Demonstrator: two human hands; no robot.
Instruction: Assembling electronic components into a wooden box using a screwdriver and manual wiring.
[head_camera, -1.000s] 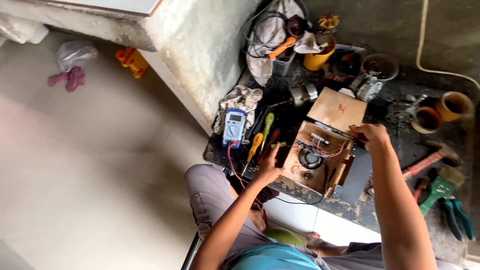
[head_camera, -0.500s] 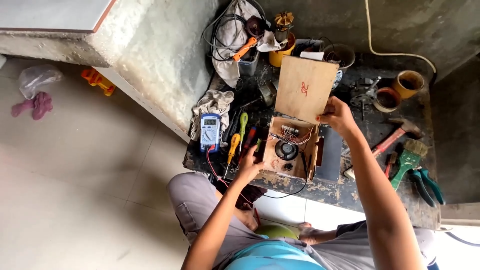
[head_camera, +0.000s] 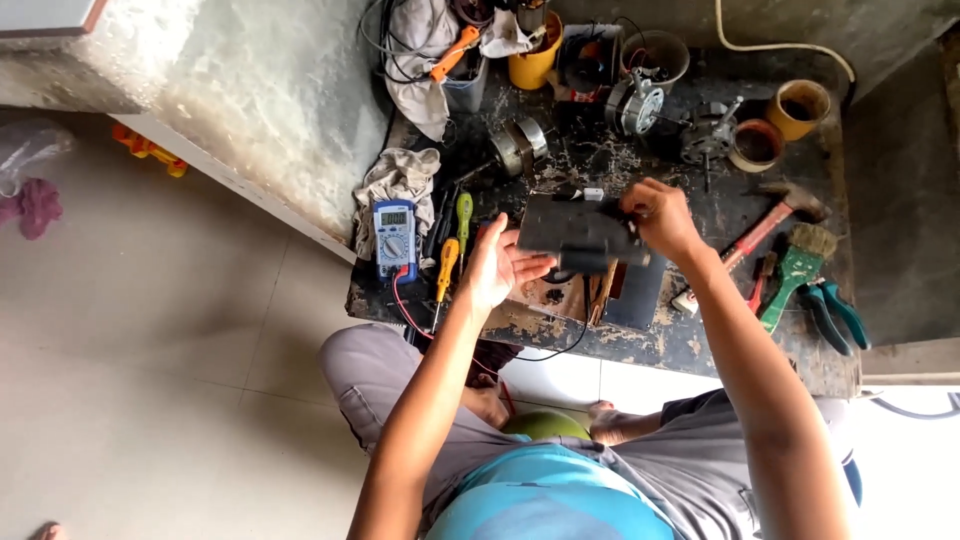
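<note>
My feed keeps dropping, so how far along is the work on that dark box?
Done: the dark box is lifted off the workbench. In hand: the right hand grips its edge and the left hand is open beside it. Left: the multimeter and screwdrivers lie unused on the bench.

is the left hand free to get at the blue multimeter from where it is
Probably yes. The left hand lies open beside the dark box, which the right hand holds up. The multimeter sits uncovered just to its left, past two screwdrivers.
</note>
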